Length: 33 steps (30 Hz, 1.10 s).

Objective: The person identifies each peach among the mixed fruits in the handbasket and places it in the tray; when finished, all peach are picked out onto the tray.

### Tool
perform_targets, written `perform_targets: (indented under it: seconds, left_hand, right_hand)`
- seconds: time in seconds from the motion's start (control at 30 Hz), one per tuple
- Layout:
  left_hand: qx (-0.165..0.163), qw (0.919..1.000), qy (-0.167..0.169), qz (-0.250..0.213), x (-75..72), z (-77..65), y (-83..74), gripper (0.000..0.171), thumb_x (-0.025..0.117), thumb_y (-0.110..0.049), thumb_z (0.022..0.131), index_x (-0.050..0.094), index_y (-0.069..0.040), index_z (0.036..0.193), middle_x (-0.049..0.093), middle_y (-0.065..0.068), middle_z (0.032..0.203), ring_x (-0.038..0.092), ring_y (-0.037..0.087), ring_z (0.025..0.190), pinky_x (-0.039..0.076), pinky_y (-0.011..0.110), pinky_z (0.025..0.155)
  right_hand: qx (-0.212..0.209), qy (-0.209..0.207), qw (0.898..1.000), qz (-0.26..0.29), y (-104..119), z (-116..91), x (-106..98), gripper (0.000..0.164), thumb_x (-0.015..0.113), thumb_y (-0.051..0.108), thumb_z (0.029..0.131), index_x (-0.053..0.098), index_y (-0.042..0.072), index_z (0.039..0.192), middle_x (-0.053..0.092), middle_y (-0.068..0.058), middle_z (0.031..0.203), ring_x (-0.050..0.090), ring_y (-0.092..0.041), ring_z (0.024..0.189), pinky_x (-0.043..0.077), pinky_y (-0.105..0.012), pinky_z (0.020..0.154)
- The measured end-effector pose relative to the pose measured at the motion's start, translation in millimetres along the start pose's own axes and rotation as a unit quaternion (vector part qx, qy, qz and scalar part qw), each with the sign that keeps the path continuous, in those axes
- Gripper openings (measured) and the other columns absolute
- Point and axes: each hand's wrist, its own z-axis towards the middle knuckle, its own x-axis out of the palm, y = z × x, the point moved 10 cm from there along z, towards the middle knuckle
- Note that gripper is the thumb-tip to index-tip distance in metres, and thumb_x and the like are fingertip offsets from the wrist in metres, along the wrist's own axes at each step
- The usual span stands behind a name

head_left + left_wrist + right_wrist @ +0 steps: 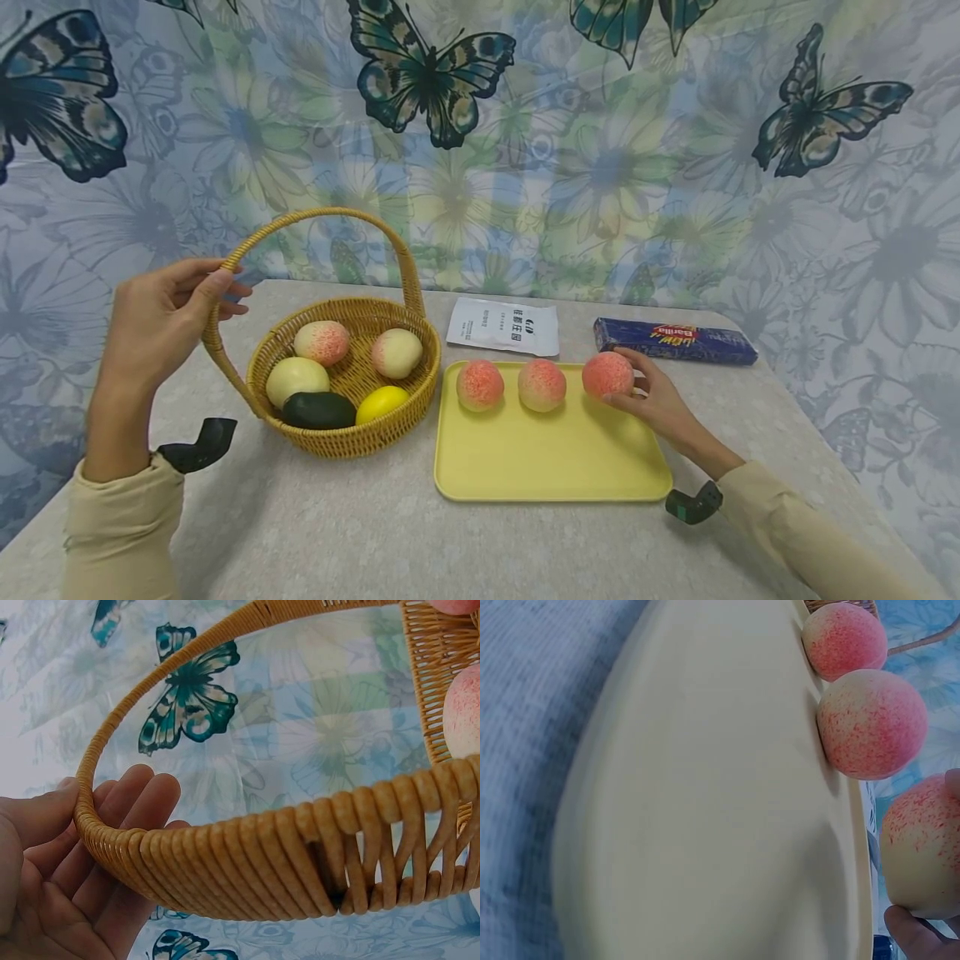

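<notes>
At the left of the table stands a wicker basket (438, 350) with a tall arched handle. My left hand (161, 321) pinches that handle (112, 735) on its left side, thumb against the fingers. Over the back right of a yellow tray (551, 487), my right hand (660, 400) grips a pink peach (608, 376). The right wrist view shows this peach (922, 847) cut off by the frame edge. Two more peaches, the left one (480, 385) and the middle one (542, 385), sit along the tray's back edge.
Inside the basket lie a reddish peach (322, 342), a pale peach (397, 353), a pale round fruit (297, 381), a dark green oblong (319, 411) and a lemon (382, 403). Behind the tray are a white packet (504, 326) and a blue Barilla box (675, 341).
</notes>
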Motion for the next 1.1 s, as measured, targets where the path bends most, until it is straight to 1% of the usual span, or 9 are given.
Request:
perform_targets:
  seconds: [0.13,0.33,0.53,0.6,0.73,0.97,1.1]
  left_hand:
    - [-0.001,1.0000,-0.001,0.001,0.2,1.3,0.4,0.037,0.054,-0.024,0.099,0.059,0.001,0.126,0.058,-0.032,0.082,0.062,-0.011,0.069,0.051,0.007,0.059]
    - [-0.002,1.0000,-0.001,-0.004,0.3,1.3,0.5,0.037,0.054,-0.024,0.099,0.060,0.001,0.125,0.059,-0.031,0.082,0.064,-0.009,0.069,0.051,0.007,0.059]
    - [0.003,0.9999,-0.002,-0.010,0.2,1.0,-0.2,0.036,0.054,-0.023,0.099,0.060,0.002,0.124,0.059,-0.030,0.083,0.063,-0.010,0.069,0.051,0.007,0.060]
    - [0.004,0.9999,-0.002,-0.010,0.3,1.0,-0.3,0.036,0.054,-0.023,0.099,0.060,0.002,0.124,0.058,-0.031,0.083,0.063,-0.011,0.069,0.051,0.007,0.059]
    - [0.005,0.9999,-0.002,-0.012,0.4,1.4,0.0,0.036,0.054,-0.023,0.099,0.060,0.002,0.124,0.059,-0.031,0.084,0.063,-0.011,0.069,0.051,0.007,0.059]
    - [0.006,0.9999,-0.002,-0.016,0.3,1.3,0.6,0.035,0.054,-0.022,0.098,0.060,0.002,0.123,0.059,-0.031,0.084,0.063,-0.010,0.069,0.051,0.007,0.059]
    - [0.007,0.9999,-0.003,-0.015,-0.3,1.3,0.5,0.035,0.054,-0.022,0.098,0.061,0.002,0.123,0.059,-0.030,0.082,0.063,-0.010,0.069,0.051,0.007,0.059]
  right_hand:
    - [0.011,0.013,1.000,-0.014,-4,0,1,0.076,0.072,0.012,0.085,0.029,0.006,0.148,0.036,-0.024,0.141,0.055,-0.037,0.110,0.053,-0.026,0.079]
    - [0.017,0.026,0.999,-0.026,-9,3,1,0.078,0.073,0.013,0.086,0.028,0.005,0.148,0.034,-0.025,0.142,0.055,-0.038,0.111,0.053,-0.035,0.082]
    - [0.020,0.035,0.999,-0.031,-14,6,2,0.078,0.072,0.010,0.085,0.026,0.003,0.148,0.032,-0.027,0.143,0.052,-0.043,0.116,0.052,-0.047,0.091]
    - [0.024,0.038,0.998,-0.032,-16,6,3,0.078,0.072,0.010,0.085,0.026,0.003,0.148,0.031,-0.028,0.144,0.051,-0.043,0.118,0.051,-0.049,0.092]
    - [0.029,0.040,0.998,-0.035,-18,7,4,0.078,0.072,0.011,0.085,0.026,0.003,0.147,0.031,-0.029,0.144,0.051,-0.043,0.117,0.051,-0.049,0.093]
    - [0.032,0.043,0.998,-0.038,-19,9,8,0.076,0.071,0.013,0.086,0.027,0.000,0.146,0.033,-0.030,0.142,0.053,-0.043,0.115,0.053,-0.041,0.089]
    - [0.037,0.044,0.998,-0.037,-20,9,9,0.075,0.071,0.014,0.086,0.027,0.002,0.146,0.033,-0.029,0.143,0.052,-0.045,0.118,0.053,-0.045,0.090]
